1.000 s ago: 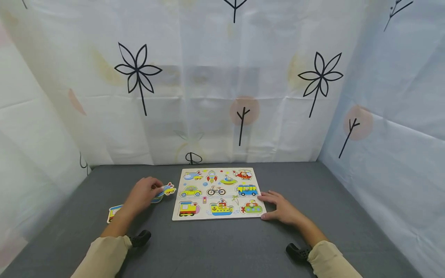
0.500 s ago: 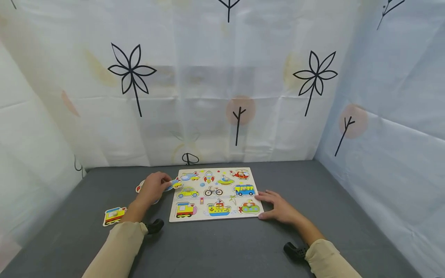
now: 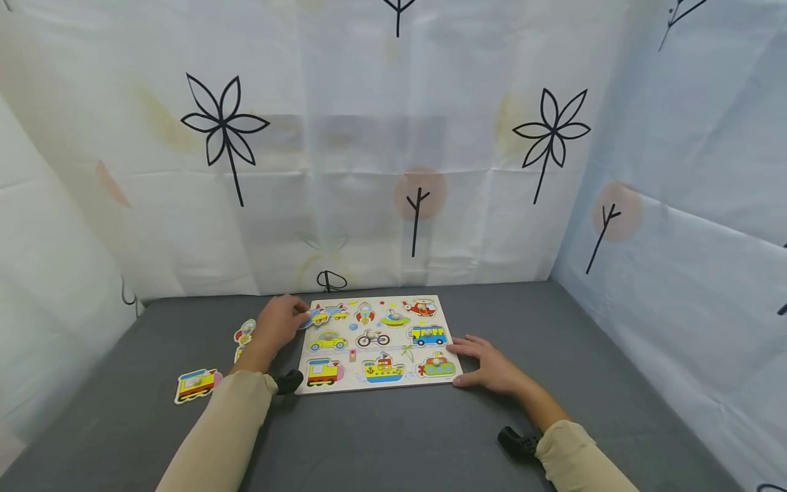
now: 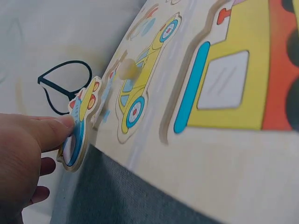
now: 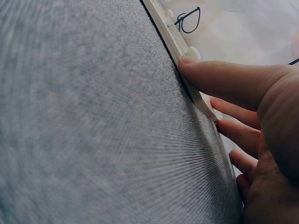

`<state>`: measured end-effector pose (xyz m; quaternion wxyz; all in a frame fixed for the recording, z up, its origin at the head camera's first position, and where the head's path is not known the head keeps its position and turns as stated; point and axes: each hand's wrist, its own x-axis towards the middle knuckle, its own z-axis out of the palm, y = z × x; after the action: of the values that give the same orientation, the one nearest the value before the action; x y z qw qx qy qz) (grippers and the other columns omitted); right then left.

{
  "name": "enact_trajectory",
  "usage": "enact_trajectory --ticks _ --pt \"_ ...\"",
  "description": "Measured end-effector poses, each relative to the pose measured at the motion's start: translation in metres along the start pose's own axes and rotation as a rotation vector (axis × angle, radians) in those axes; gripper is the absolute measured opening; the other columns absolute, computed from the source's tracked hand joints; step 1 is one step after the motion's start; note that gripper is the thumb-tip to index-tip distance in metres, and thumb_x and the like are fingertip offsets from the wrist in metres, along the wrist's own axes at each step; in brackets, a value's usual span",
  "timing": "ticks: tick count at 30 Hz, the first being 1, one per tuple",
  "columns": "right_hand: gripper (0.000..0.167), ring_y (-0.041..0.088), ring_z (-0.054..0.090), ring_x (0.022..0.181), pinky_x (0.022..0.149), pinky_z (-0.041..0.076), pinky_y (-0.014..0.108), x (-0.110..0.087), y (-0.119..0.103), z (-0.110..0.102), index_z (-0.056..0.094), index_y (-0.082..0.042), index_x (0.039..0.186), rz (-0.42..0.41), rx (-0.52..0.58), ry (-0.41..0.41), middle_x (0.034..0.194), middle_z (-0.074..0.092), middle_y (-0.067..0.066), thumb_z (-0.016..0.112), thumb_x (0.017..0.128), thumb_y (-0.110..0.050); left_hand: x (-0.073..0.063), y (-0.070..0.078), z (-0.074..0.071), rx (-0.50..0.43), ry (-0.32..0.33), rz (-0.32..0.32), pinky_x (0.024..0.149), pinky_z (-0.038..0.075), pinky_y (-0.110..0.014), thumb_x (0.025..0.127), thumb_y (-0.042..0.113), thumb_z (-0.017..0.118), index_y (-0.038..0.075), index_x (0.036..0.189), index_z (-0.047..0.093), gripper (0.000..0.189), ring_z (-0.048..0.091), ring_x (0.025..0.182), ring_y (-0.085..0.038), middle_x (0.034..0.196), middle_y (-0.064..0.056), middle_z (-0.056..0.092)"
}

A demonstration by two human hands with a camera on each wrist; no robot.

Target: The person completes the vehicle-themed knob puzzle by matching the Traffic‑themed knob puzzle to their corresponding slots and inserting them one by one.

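My left hand (image 3: 279, 324) pinches an airplane puzzle piece (image 4: 80, 123) between thumb and fingers. The piece is tilted, at the upper left of the wooden puzzle board (image 3: 352, 377), by the printed airplane. In the left wrist view, a yellow car piece (image 4: 140, 77) with a round knob sits in the board near it. The train recess (image 4: 224, 88) shows its picture and no knob. My right hand (image 3: 488, 365) rests at the board's lower right corner. Its thumb (image 5: 224, 77) touches the front edge, while the other fingers lie along the side.
A loose train piece (image 3: 197, 385) lies on the grey table (image 3: 381, 437) left of my left forearm. Behind it are a rocket piece (image 3: 244, 331) and a yellowish piece (image 3: 238, 354) partly hidden by the arm. A patterned white cloth (image 3: 356, 225) hangs behind the table.
My left hand has carried the airplane piece rightward and away from me, from beside the board to over its upper left. The rocket piece is now uncovered. My right hand stays at the corner.
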<state>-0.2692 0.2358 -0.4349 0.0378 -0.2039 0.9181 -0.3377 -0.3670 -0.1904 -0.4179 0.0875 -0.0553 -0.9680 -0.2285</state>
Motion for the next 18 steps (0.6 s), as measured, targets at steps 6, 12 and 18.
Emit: enact_trajectory --ticks 6,12,18 --pt "0.067 0.046 0.025 0.138 0.104 0.021 0.067 0.001 0.001 0.002 0.058 -0.006 0.134 -0.001 0.004 0.001 0.145 0.046 0.018 0.083 0.076 -0.028 0.007 0.009 0.004 0.04 0.013 0.022 0.082 0.047 -0.046 0.09 0.018 0.071 0.005 0.103 0.071 0.018 0.058 0.093 -0.027 0.1 -0.009 0.067" --pt "0.067 0.047 0.024 0.138 0.104 0.021 0.067 0.001 0.0 0.001 0.057 -0.005 0.135 -0.005 0.009 -0.001 0.145 0.045 0.019 0.082 0.077 -0.028 0.011 0.017 0.011 0.026 0.027 0.058 0.08 0.048 -0.046 0.089 0.016 0.072 0.007 0.1 0.072 0.015 0.06 0.091 -0.026 0.099 -0.008 0.067" --pt "0.068 0.047 0.023 0.139 0.104 0.02 0.067 0.0 0.002 0.0 0.056 -0.003 0.135 -0.026 0.021 -0.009 0.145 0.044 0.02 0.082 0.077 -0.027 0.013 0.02 0.019 0.023 0.039 0.083 0.083 0.047 -0.047 0.091 0.018 0.071 0.008 0.101 0.072 0.015 0.059 0.097 -0.028 0.103 -0.008 0.066"
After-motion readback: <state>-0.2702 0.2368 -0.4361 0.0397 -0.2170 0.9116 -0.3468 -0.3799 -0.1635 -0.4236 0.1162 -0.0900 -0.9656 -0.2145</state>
